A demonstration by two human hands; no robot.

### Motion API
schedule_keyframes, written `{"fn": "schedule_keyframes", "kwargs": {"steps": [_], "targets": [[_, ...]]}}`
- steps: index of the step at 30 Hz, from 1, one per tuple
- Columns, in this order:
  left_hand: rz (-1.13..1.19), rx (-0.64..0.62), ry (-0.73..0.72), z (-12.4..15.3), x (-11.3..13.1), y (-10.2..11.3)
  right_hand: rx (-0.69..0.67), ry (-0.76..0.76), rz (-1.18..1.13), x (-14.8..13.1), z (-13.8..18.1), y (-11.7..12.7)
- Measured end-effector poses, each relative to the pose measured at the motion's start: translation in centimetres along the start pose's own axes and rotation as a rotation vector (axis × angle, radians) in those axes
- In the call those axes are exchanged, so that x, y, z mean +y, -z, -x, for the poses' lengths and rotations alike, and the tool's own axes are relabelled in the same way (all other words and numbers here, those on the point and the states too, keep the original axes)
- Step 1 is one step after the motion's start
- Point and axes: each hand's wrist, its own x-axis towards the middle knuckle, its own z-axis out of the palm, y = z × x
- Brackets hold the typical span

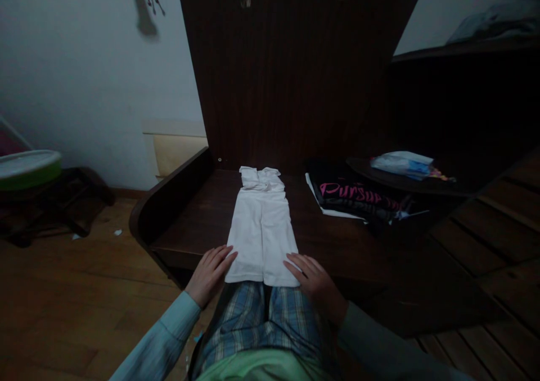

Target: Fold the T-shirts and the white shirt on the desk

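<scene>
A white garment [261, 232] lies lengthwise on a dark wooden surface, its near end reaching the edge by my lap. A seam or gap runs down its middle, and the far end is bunched in folds; its exact kind I cannot make out. My left hand [212, 269] rests at the near left side of the cloth, fingers extended with their tips on the fabric. On the opposite side, my right hand [314, 279] lies with its fingers spread over the near right corner. Neither hand grips the cloth.
A folded black garment with pink lettering [358, 192] sits to the right, white cloth under it. Beyond it, a plastic packet [403, 164] lies on a dark shelf. The surface has a raised left side [169, 187] and a tall back panel [291, 77]. A green-sided tub [31, 170] stands far left.
</scene>
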Motion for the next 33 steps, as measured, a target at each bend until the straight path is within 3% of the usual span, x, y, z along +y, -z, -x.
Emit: {"fn": "schedule_keyframes", "kwargs": {"steps": [5, 9, 14, 18, 23, 28, 33], "targets": [[0.03, 0.17, -0.019, -1.0, 0.2, -0.5, 0.11, 0.017, 0.015, 0.6, -0.3, -1.1], [0.123, 0.152, -0.111, -0.7, 0.4, 0.4, 0.143, 0.035, -0.094, 0.7, -0.9, 0.5], [0.358, 0.037, -0.122, -0.6, 2.0, 3.7, -0.049, 0.06, -0.392, 0.6, -1.5, 5.0], [0.555, -0.034, -0.075, -1.2, 3.7, 6.9, -0.197, -0.01, -0.542, 0.6, -1.5, 8.5], [0.738, -0.074, 0.108, -2.6, 4.9, 9.1, -0.299, -0.132, -0.642, 0.9, -2.1, 11.1], [0.79, -0.091, 0.438, -6.6, 4.0, 8.1, -0.266, -0.282, -0.73, 3.1, -4.7, 10.5], [0.747, 0.075, 0.593, -12.1, -0.5, 3.1, -0.174, -0.44, -0.763, 7.8, -9.4, 5.1]]}}
